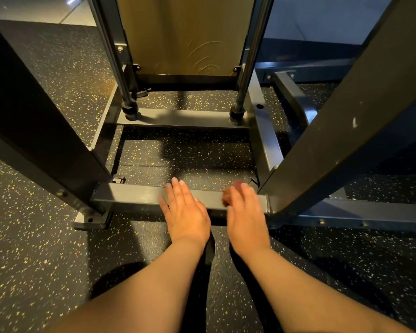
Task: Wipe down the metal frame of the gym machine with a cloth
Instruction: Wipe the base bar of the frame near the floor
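Now left hand (186, 210) flat, fingers straight, on dark grey metal crossbar (130, 194), lower centre; blurred right hand (244, 212) over small brown cloth (226, 199), grip unclear.

Left hand (186, 211) flat; right hand (246, 213) blurred.

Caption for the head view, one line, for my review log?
On the gym machine's low front crossbar, the left hand rests flat while the right hand presses a brown cloth down.

Matt painted metal frame (135, 194); speckled rubber floor (34, 248).
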`<act>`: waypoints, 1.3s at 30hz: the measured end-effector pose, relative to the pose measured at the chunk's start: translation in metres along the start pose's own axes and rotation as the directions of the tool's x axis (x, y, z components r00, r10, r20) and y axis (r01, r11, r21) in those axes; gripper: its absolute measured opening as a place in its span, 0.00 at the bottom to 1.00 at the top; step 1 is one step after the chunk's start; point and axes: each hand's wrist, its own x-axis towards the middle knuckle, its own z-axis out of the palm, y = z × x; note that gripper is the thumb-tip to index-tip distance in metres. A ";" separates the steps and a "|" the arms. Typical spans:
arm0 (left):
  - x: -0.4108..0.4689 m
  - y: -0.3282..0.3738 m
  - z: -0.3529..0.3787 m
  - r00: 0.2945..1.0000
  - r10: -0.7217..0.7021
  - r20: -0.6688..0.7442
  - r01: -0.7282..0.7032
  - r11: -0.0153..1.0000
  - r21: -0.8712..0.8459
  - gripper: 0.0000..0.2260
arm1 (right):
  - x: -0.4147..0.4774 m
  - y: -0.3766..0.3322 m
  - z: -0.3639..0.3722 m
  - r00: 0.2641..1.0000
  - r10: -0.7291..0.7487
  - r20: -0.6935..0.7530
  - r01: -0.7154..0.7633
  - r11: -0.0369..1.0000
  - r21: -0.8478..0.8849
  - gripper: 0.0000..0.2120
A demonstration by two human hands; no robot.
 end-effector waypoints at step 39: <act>0.006 0.003 -0.010 0.968 0.231 -0.094 -0.249 0.891 -0.380 0.21 | 0.003 -0.035 -0.002 0.980 -0.050 0.191 -0.033 0.912 0.408 0.31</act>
